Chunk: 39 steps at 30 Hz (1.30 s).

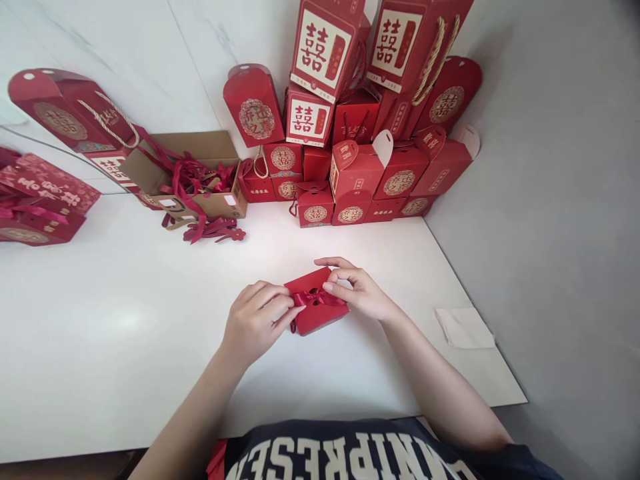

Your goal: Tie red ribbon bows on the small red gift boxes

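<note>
On the white table in front of me lies a small red gift box (320, 323), turned slightly. A dark red satin ribbon (316, 297) is tied in a bow across its top. At the bow's left side, my left hand (257, 317) pinches a ribbon loop between thumb and fingers. My right hand (361, 288) is at the other side, thumb and index finger closed on the ribbon near the knot, its other fingers bent or stretched over the box's far corner. Part of the box's right end is hidden behind that hand.
An open cardboard box (220, 207) full of red ribbons stands at the back, with loose ribbon pieces (215, 230) before it. Stacked red gift boxes (350, 180) line the wall. More red boxes (45, 207) sit at left. A folded white cloth (465, 327) lies near the right edge.
</note>
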Tool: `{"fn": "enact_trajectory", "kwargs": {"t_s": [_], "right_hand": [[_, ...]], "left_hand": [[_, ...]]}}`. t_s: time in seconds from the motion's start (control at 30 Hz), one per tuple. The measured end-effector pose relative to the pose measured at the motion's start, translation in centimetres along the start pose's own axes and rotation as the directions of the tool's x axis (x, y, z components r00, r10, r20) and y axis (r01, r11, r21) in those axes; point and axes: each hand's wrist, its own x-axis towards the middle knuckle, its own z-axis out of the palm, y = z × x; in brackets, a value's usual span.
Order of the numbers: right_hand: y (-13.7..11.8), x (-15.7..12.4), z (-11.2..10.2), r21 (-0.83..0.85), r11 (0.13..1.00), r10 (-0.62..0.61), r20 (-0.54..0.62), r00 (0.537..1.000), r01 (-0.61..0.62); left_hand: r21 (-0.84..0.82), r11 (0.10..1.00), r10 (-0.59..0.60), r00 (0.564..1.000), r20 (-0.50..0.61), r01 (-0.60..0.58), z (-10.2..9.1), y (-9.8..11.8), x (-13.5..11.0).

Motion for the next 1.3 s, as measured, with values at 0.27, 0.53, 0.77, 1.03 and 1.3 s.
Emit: {"fn": "enact_trajectory", "kwargs": {"t_s": [0.27, 0.53, 0.77, 1.03, 1.3], "right_hand": [[0.2, 0.1, 0.0, 0.009, 1.0, -0.002, -0.015, 1.0, 0.002], [0.2, 0.1, 0.0, 0.01, 1.0, 0.0, -0.013, 1.0, 0.0], [0.2, 0.0, -0.1, 0.001, 1.0, 0.014, -0.018, 1.0, -0.014], [0.3, 0.0, -0.1, 0.028, 1.0, 0.01, -0.017, 1.0, -0.01], [0.7, 0.1, -0.1, 0.015, 1.0, 0.001, 0.0, 1.0, -0.001]], "left_hand": [[-0.071, 0.997, -0.007, 1.0, -0.001, 0.007, 0.7, -0.1, 0.0], [-0.049, 0.998, -0.036, 0.996, 0.082, 0.04, 0.6, -0.5, 0.9], [0.012, 1.0, 0.017, 0.994, 0.108, -0.019, -0.2, -1.0, 1.8], [-0.026, 0.995, -0.095, 0.994, 0.05, 0.097, 0.4, -2.3, 1.0], [-0.077, 0.997, 0.015, 0.99, 0.137, -0.005, 0.2, -2.4, 1.5]]}}
